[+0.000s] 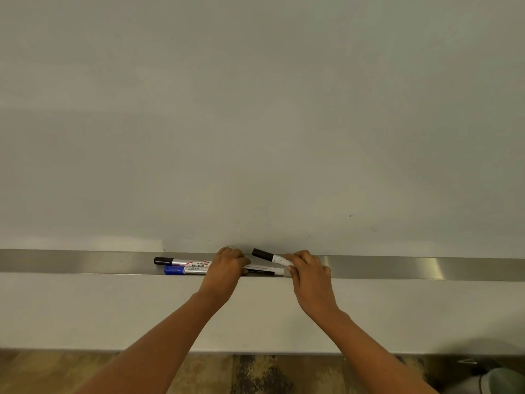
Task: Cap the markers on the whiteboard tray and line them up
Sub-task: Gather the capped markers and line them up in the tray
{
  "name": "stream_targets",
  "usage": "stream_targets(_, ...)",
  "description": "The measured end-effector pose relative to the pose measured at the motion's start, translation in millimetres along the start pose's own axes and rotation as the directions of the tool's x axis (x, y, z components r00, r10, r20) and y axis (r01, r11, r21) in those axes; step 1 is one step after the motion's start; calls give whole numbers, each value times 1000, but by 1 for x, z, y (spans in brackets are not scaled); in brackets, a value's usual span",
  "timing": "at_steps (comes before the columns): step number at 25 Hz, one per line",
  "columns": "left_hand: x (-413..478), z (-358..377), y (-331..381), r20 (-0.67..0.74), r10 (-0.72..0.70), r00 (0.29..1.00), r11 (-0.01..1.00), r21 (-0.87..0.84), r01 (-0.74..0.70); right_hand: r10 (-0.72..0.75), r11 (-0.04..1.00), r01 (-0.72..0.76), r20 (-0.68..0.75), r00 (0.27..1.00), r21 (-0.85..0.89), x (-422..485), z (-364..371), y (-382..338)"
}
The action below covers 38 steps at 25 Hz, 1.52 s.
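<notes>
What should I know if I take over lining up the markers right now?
Left hand: resting on the markers in the metal tray; its grip is hidden.
Right hand: holding a black-capped marker, tilted with its cap end raised.
Black-capped marker and blue-capped marker lie side by side in the tray, capped.
Another marker lies between the hands; its cap is hidden.
Left: lay the tilted one down, straighten the row.

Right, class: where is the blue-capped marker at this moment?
In the head view, the blue-capped marker lies on the metal tray, left of centre, in front of the black-capped marker, with the left hand covering its right end.
</notes>
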State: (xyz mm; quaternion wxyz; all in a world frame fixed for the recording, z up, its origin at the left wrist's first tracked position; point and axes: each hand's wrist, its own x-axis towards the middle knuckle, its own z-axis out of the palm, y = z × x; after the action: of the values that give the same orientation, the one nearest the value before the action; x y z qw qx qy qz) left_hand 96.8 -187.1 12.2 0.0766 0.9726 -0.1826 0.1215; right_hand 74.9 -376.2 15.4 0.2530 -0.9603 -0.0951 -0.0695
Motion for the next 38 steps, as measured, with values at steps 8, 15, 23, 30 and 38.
stream_targets(8, -4, -5, 8, -43, 36, 998, 999, 7, -36, 22, 999, -23, -35, 999, -25, 9, 2, -8)
stream_targets(15, 5, 6, 40, 51, 51, 997, 984, -176, -41, 4, 999, -5, -39, 999, -46, 5, -25, 17)
stream_targets(23, 46, 33, 120, 96, 59, 994, 972, -234, -36, -48, 999, 48, -6, 999, -18, 1, -79, 91)
stream_targets(30, 74, 57, 197, 162, 10, 987, 966, -258, 33, -30, 997, 30, 0, 1000, 73, -2, -113, 167)
stream_targets(38, 91, 64, 236, 211, -16, 977, 970, -232, 66, -44, 993, 43, 7, 999, 114, -4, -126, 209)
